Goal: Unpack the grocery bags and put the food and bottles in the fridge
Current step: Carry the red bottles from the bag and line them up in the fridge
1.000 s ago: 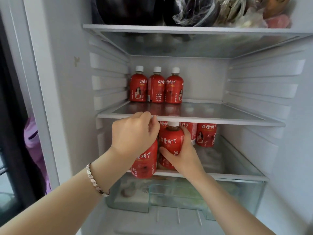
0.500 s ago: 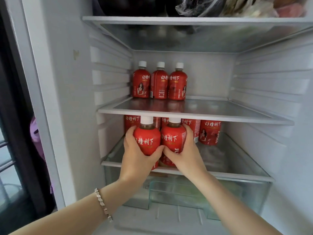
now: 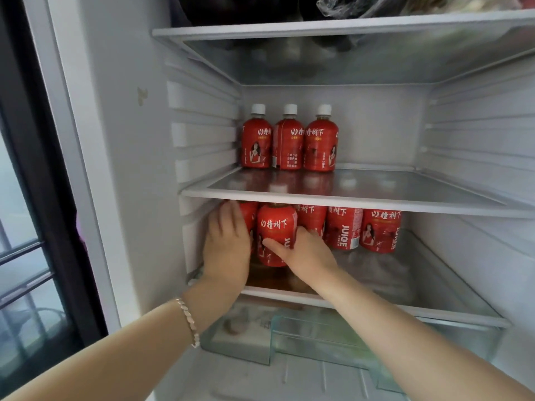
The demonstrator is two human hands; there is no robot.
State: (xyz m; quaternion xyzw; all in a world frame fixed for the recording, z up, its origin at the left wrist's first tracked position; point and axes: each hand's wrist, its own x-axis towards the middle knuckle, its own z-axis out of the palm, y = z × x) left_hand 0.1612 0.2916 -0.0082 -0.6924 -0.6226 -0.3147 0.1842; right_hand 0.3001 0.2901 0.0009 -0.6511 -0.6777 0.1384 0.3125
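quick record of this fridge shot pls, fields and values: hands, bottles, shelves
left hand: on leftmost bottle, grip unclear
right hand: grips front bottle, thumb across label
middle shelf: three bottles upright, back left
lower shelf: back row bottles behind the hands
top shelf: bags
crisper drawer: below, contents blurred

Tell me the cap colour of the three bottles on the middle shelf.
White; the caps show best in the head view.
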